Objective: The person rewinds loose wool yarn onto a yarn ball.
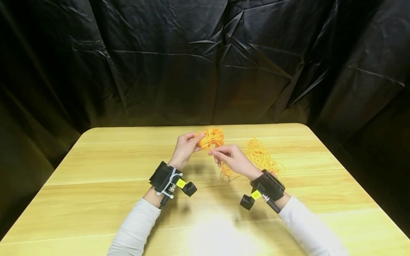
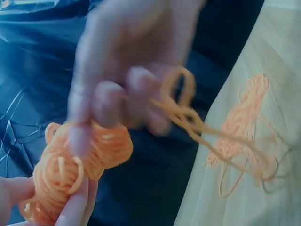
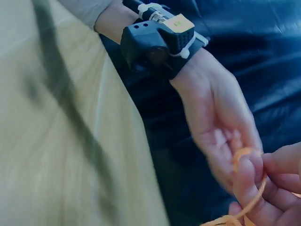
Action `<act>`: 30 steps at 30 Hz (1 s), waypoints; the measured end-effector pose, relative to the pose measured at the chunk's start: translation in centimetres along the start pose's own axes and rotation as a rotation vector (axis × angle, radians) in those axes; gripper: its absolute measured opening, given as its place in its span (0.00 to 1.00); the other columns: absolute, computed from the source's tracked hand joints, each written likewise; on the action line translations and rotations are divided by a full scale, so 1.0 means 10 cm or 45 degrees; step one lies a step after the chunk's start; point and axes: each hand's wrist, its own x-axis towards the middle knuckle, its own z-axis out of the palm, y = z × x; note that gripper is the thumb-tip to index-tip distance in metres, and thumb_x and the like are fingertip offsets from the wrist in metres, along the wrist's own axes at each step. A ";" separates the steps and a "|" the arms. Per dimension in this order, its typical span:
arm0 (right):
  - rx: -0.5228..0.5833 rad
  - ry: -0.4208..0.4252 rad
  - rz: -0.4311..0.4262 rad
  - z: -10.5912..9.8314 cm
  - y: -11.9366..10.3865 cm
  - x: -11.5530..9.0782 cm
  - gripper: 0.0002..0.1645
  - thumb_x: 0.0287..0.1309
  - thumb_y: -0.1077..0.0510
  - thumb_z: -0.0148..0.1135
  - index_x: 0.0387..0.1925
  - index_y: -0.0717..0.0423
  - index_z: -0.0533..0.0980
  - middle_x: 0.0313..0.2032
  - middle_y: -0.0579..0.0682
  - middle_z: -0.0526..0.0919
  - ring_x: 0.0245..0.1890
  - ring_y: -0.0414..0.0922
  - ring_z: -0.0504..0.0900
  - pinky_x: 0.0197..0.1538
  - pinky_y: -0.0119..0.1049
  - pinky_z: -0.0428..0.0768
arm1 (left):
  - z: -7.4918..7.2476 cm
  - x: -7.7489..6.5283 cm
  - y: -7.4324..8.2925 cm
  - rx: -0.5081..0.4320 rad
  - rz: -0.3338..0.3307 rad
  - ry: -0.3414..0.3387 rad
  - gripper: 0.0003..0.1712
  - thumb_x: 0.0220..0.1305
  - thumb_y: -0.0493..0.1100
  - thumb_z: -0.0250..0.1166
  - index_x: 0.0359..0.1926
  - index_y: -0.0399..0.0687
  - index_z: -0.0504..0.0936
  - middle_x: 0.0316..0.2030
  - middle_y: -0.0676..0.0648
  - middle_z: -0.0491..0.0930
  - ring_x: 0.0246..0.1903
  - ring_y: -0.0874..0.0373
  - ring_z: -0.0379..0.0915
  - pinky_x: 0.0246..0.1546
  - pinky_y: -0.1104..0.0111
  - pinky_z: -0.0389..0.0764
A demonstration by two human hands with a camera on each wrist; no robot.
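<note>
In the head view my left hand [image 1: 185,148] grips a wound bundle of orange yarn [image 1: 211,138] above the far part of the table. Its thumb lies on the bundle's near side. My right hand [image 1: 235,161] is just right of it, pinching a yarn strand near the bundle's lower edge. In the left wrist view the right hand [image 2: 134,52], blurred, passes in front of the yarn bundle [image 2: 54,176], and a looped strand [image 2: 193,123] trails from its curled fingers. In the right wrist view an orange strand [image 3: 256,198] runs by the fingertips of the right hand [image 3: 280,188].
A loose, tangled pile of yarn [image 1: 261,155] lies on the wooden table [image 1: 96,199], partly behind the right wrist. Both wrists wear black straps with small cameras [image 1: 189,189]. A black sheet [image 1: 160,78] hangs behind the table's far edge.
</note>
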 end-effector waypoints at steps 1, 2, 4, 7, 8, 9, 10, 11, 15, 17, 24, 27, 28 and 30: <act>0.052 -0.027 0.015 0.00 0.04 0.00 0.14 0.61 0.61 0.50 0.40 0.66 0.77 0.21 0.58 0.76 0.23 0.51 0.76 0.30 0.34 0.77 | 0.00 0.00 0.01 -0.008 -0.002 -0.006 0.18 0.60 0.43 0.58 0.45 0.32 0.75 0.39 0.38 0.78 0.29 0.63 0.76 0.35 0.72 0.79; 0.108 -0.053 0.039 0.00 0.09 0.00 0.14 0.61 0.60 0.50 0.41 0.67 0.77 0.23 0.60 0.76 0.25 0.52 0.76 0.32 0.37 0.78 | 0.00 0.00 0.01 -0.020 -0.001 -0.016 0.18 0.60 0.43 0.57 0.46 0.32 0.75 0.40 0.38 0.78 0.30 0.62 0.76 0.36 0.72 0.79; 0.190 -0.091 0.093 0.00 0.18 0.00 0.16 0.61 0.59 0.50 0.42 0.67 0.76 0.25 0.63 0.76 0.26 0.52 0.76 0.37 0.40 0.78 | 0.00 -0.01 0.03 -0.041 0.002 -0.040 0.19 0.61 0.43 0.57 0.47 0.31 0.74 0.42 0.37 0.78 0.32 0.62 0.76 0.37 0.71 0.79; 0.296 -0.126 0.178 -0.02 0.30 0.00 0.18 0.62 0.58 0.50 0.44 0.70 0.75 0.25 0.58 0.75 0.28 0.45 0.75 0.39 0.38 0.77 | -0.01 -0.01 0.03 -0.075 0.006 -0.083 0.19 0.61 0.42 0.57 0.48 0.30 0.73 0.41 0.39 0.78 0.32 0.61 0.77 0.39 0.69 0.78; 0.329 -0.126 0.219 -0.02 0.33 0.01 0.19 0.62 0.57 0.50 0.43 0.69 0.75 0.24 0.54 0.74 0.27 0.42 0.74 0.39 0.37 0.77 | -0.01 -0.01 0.03 -0.090 0.009 -0.100 0.19 0.61 0.42 0.57 0.48 0.30 0.73 0.40 0.40 0.78 0.33 0.61 0.77 0.39 0.69 0.78; 0.372 -0.128 0.251 -0.02 0.36 0.01 0.19 0.62 0.56 0.50 0.42 0.70 0.75 0.23 0.51 0.73 0.26 0.40 0.72 0.37 0.34 0.76 | -0.02 -0.01 0.03 -0.105 0.008 -0.117 0.19 0.61 0.41 0.57 0.48 0.29 0.73 0.39 0.41 0.78 0.33 0.61 0.77 0.39 0.69 0.78; 0.421 -0.127 0.281 -0.03 0.38 0.01 0.19 0.62 0.55 0.50 0.40 0.70 0.75 0.21 0.48 0.71 0.25 0.38 0.70 0.34 0.32 0.74 | -0.02 -0.01 0.03 -0.123 0.007 -0.137 0.19 0.61 0.41 0.57 0.48 0.29 0.73 0.37 0.43 0.78 0.33 0.61 0.77 0.40 0.68 0.78; 0.473 -0.127 0.309 -0.03 0.40 0.02 0.18 0.62 0.55 0.50 0.37 0.69 0.75 0.20 0.46 0.69 0.23 0.37 0.68 0.32 0.30 0.72 | -0.03 -0.01 0.03 -0.135 0.006 -0.158 0.19 0.61 0.41 0.56 0.48 0.28 0.72 0.36 0.44 0.78 0.33 0.61 0.77 0.40 0.68 0.78; 0.710 -0.161 0.394 -0.06 0.45 0.04 0.12 0.64 0.59 0.45 0.30 0.62 0.71 0.18 0.44 0.63 0.18 0.36 0.61 0.28 0.28 0.67 | -0.05 0.00 0.02 -0.144 -0.012 -0.267 0.20 0.61 0.40 0.56 0.48 0.27 0.72 0.34 0.47 0.78 0.32 0.60 0.77 0.39 0.69 0.79; 0.788 -0.191 0.413 -0.08 0.47 0.04 0.10 0.64 0.63 0.40 0.30 0.58 0.68 0.18 0.43 0.62 0.17 0.35 0.61 0.29 0.27 0.69 | -0.06 0.00 0.02 -0.106 -0.024 -0.334 0.20 0.61 0.40 0.56 0.48 0.27 0.72 0.33 0.48 0.78 0.32 0.60 0.77 0.37 0.69 0.79; 0.911 -0.238 0.378 -0.16 0.46 0.08 0.12 0.63 0.62 0.42 0.29 0.52 0.73 0.18 0.41 0.72 0.18 0.34 0.73 0.25 0.24 0.73 | -0.08 -0.01 -0.02 0.073 -0.034 -0.607 0.18 0.60 0.39 0.58 0.46 0.28 0.73 0.32 0.46 0.79 0.31 0.58 0.76 0.39 0.64 0.79; 0.836 -0.244 0.372 -0.19 0.41 0.12 0.11 0.62 0.58 0.48 0.28 0.52 0.76 0.20 0.42 0.76 0.20 0.34 0.75 0.25 0.24 0.75 | -0.08 -0.03 -0.03 0.146 -0.030 -0.673 0.17 0.59 0.39 0.58 0.46 0.29 0.75 0.33 0.45 0.79 0.32 0.57 0.76 0.39 0.63 0.79; 0.797 -0.227 0.390 -0.20 0.39 0.14 0.11 0.62 0.57 0.48 0.29 0.52 0.77 0.20 0.42 0.77 0.19 0.34 0.75 0.24 0.23 0.74 | -0.07 -0.03 -0.02 0.162 -0.029 -0.686 0.17 0.59 0.39 0.58 0.45 0.29 0.75 0.33 0.45 0.79 0.32 0.56 0.77 0.39 0.63 0.79; 0.684 -0.172 0.421 -0.22 0.33 0.18 0.13 0.63 0.56 0.47 0.31 0.55 0.77 0.21 0.43 0.77 0.20 0.34 0.75 0.24 0.23 0.73 | -0.06 -0.04 -0.02 0.196 -0.029 -0.688 0.17 0.59 0.39 0.59 0.45 0.29 0.75 0.33 0.45 0.79 0.31 0.56 0.77 0.38 0.64 0.79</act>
